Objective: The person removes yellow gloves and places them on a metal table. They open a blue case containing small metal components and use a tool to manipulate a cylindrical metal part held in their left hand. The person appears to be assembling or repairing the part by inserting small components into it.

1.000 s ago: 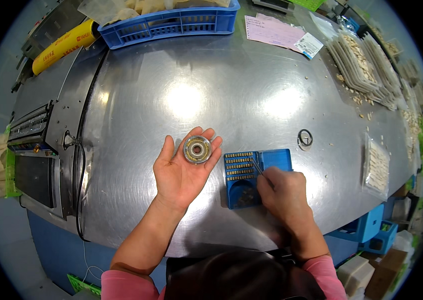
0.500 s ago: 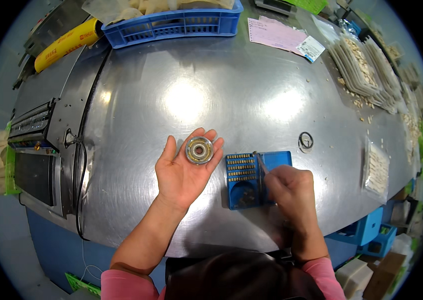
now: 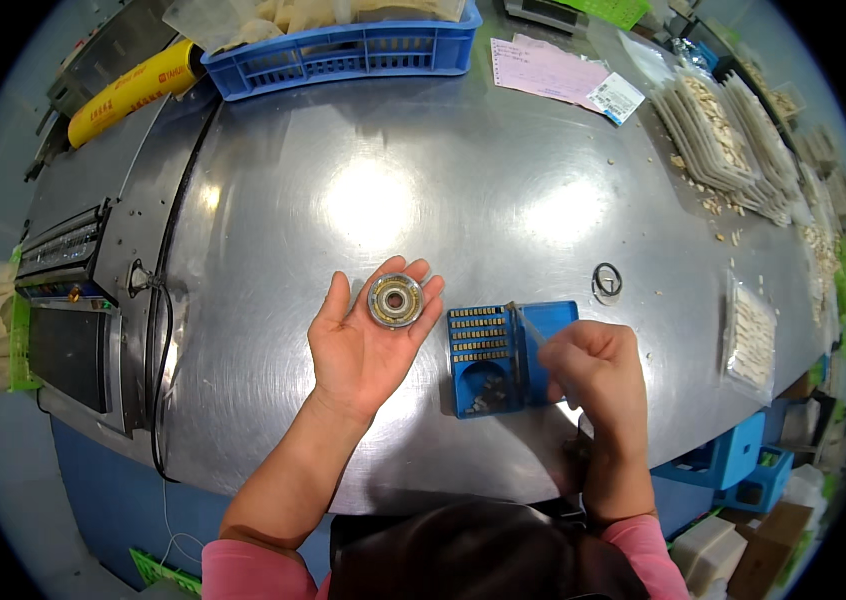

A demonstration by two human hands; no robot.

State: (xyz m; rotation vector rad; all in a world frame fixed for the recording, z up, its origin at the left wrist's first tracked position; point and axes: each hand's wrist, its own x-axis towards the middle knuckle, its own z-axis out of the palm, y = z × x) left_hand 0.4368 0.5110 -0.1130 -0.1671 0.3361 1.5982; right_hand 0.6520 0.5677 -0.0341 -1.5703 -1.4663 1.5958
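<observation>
Metal table (image 3: 273, 200) (shiny): blue case (image 3: 555, 317), papers (image 3: 541, 72).

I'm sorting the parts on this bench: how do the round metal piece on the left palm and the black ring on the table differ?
The metal piece rests on the open left hand, while the black ring lies on the table. The metal piece is silver and gold-toned; the black ring is dark. The metal piece looks wider than the black ring. Both have a round outline.
</observation>
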